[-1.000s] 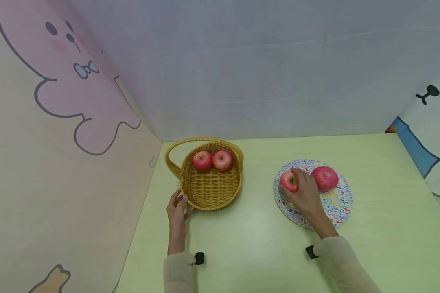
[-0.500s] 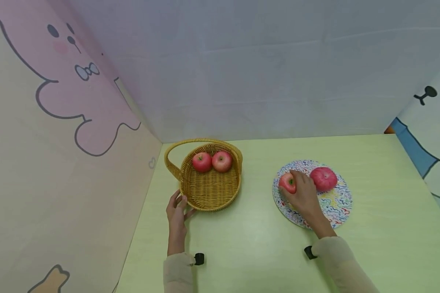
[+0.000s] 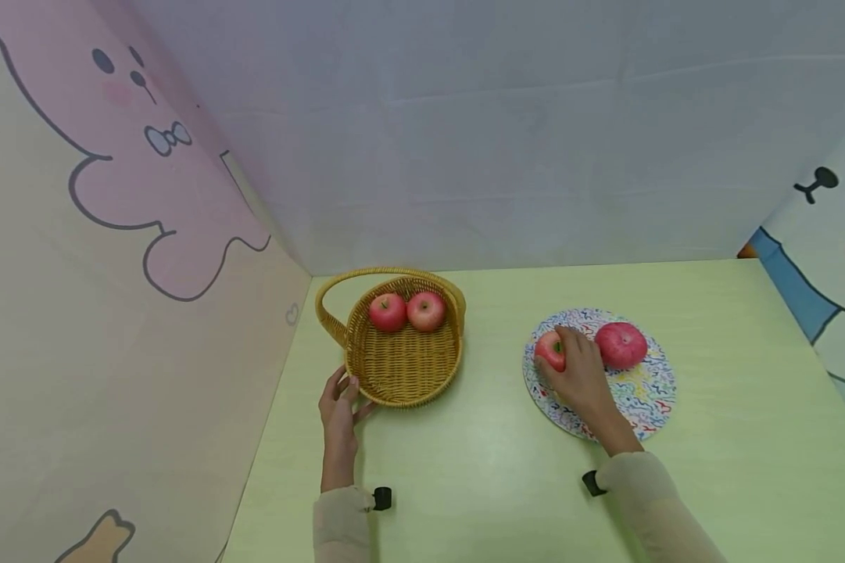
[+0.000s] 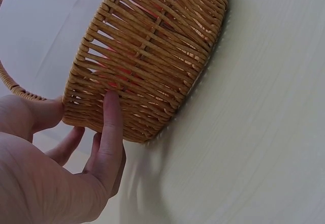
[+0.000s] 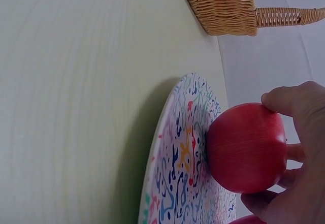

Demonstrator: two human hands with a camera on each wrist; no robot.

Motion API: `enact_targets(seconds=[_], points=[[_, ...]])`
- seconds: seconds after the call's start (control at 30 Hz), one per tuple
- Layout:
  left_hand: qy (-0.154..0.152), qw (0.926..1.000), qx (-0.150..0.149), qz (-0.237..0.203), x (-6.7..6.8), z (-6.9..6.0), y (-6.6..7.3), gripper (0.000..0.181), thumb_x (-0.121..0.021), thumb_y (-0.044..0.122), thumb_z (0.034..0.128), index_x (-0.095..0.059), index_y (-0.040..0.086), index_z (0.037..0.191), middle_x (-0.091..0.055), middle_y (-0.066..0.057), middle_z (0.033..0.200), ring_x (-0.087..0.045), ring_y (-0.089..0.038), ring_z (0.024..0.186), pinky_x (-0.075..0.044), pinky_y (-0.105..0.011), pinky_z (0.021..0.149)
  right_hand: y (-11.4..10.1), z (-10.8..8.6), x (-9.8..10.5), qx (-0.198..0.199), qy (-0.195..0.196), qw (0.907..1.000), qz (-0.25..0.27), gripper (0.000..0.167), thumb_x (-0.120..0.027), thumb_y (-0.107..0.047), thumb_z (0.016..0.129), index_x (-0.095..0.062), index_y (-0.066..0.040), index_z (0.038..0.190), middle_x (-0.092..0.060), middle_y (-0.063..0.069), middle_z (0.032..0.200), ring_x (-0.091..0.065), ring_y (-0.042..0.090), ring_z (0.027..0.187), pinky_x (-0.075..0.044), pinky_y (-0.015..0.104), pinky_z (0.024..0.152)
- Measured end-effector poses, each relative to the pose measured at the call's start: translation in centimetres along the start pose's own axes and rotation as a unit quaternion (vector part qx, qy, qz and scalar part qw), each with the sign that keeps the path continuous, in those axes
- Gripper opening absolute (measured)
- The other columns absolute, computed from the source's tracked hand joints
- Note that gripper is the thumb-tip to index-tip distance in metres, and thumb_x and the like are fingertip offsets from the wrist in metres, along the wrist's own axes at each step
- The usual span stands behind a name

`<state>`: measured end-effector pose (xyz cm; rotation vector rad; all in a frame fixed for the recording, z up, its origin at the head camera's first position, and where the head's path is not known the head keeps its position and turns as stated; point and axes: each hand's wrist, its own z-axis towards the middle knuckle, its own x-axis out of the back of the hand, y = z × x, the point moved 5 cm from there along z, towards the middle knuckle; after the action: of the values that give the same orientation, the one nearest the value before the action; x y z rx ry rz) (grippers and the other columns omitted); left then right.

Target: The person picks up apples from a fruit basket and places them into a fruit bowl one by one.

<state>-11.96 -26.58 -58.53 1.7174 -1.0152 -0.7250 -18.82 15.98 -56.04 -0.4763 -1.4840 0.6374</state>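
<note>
We see a pale, creased back wall [image 3: 506, 172] behind a light green table [image 3: 478, 477]; the left wall [image 3: 49, 328] bears a large pink figure [image 3: 119, 188], the right wall a white figure [image 3: 833, 258]. On the table, to the right, we find a round plate [image 3: 643, 399] covered in coloured squiggles; well apart from it, to the left, stands a woven basket [image 3: 404, 371], its handle [image 3: 380, 271] arching across. The right hand [image 3: 585, 383] is clamped on an apple [image 3: 549, 349] at the plate's left part; whether that apple touches the plate we cannot tell. The left hand [image 3: 339, 418], its fingers apart, touches the basket's outer side at the near left. On the plate, just right of the right hand, rests a pinkish-red fruit [image 3: 621, 345]. In the basket, towards the far side, a red apple [image 3: 388, 313] and a paler apple [image 3: 425, 311] lie side by side.
</note>
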Motion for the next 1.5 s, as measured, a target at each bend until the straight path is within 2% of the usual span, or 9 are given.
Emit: enact_targets(seconds=[0.77, 0.9, 1.07, 1.23, 1.33, 1.5], points=[[-0.004, 1.0, -0.003, -0.008, 0.0, 0.0, 0.0, 0.046, -0.055, 0.02, 0.1098, -0.049, 0.021, 0.155, -0.048, -0.016, 0.148, -0.06, -0.033, 0.127, -0.065, -0.046, 0.088, 0.0, 0.1, 0.0, -0.006, -0.014, 0.9999, 0.003, 0.075, -0.071, -0.028, 0.098, -0.032, -0.001, 0.156, -0.035, 0.028, 0.159, -0.031, 0.049, 0.143, -0.043, 0.071, 0.111], [-0.005, 0.9999, -0.005, -0.01, 0.0, 0.0, 0.0, 0.046, -0.055, 0.021, 0.1097, -0.049, 0.021, 0.155, -0.047, -0.016, 0.149, -0.06, -0.033, 0.127, -0.065, -0.047, 0.089, 0.1, 0.1, 0.1, 0.006, 0.003, 1.0, 0.002, 0.073, -0.071, -0.029, 0.097, -0.034, 0.0, 0.154, -0.035, 0.028, 0.159, -0.031, 0.048, 0.143, -0.043, 0.071, 0.112], [-0.008, 0.9999, -0.01, -0.008, 0.0, 0.1, 0.1, 0.045, -0.055, 0.022, 0.1098, -0.049, 0.021, 0.155, -0.047, -0.016, 0.147, -0.06, -0.031, 0.127, -0.066, -0.042, 0.085, -0.2, 0.2, 0.3, 0.031, 0.026, 0.9992, -0.002, 0.07, -0.072, -0.027, 0.097, -0.039, 0.002, 0.151, -0.038, 0.03, 0.156, -0.033, 0.05, 0.143, -0.039, 0.071, 0.114], [-0.007, 0.9999, -0.01, -0.005, -0.1, 0.2, 0.1, 0.045, -0.055, 0.022, 0.1097, -0.05, 0.021, 0.154, -0.047, -0.016, 0.147, -0.06, -0.031, 0.127, -0.067, -0.037, 0.081, -0.6, 0.2, 0.7, 0.025, 0.027, 0.9993, -0.007, 0.073, -0.074, -0.026, 0.095, -0.038, 0.0, 0.153, -0.037, 0.028, 0.158, -0.034, 0.049, 0.143, -0.041, 0.071, 0.113], [-0.006, 0.9999, -0.009, -0.004, -0.1, 0.2, 0.1, 0.045, -0.055, 0.022, 0.1097, -0.05, 0.02, 0.154, -0.048, -0.016, 0.147, -0.06, -0.031, 0.127, -0.067, -0.038, 0.082, -0.9, 0.2, 0.9, 0.031, 0.038, 0.9988, -0.002, 0.072, -0.075, -0.025, 0.094, -0.04, -0.001, 0.153, -0.04, 0.026, 0.157, -0.036, 0.046, 0.141, -0.044, 0.069, 0.111], [-0.004, 1.0, -0.006, -0.005, 0.0, 0.1, 0.0, 0.045, -0.055, 0.022, 0.1098, -0.05, 0.021, 0.154, -0.048, -0.015, 0.146, -0.061, -0.03, 0.126, -0.066, -0.044, 0.086, -1.4, 0.1, 1.2, 0.059, 0.078, 0.995, 0.019, 0.066, -0.077, -0.019, 0.092, -0.047, -0.002, 0.148, -0.047, 0.024, 0.152, -0.042, 0.045, 0.137, -0.046, 0.067, 0.109]])
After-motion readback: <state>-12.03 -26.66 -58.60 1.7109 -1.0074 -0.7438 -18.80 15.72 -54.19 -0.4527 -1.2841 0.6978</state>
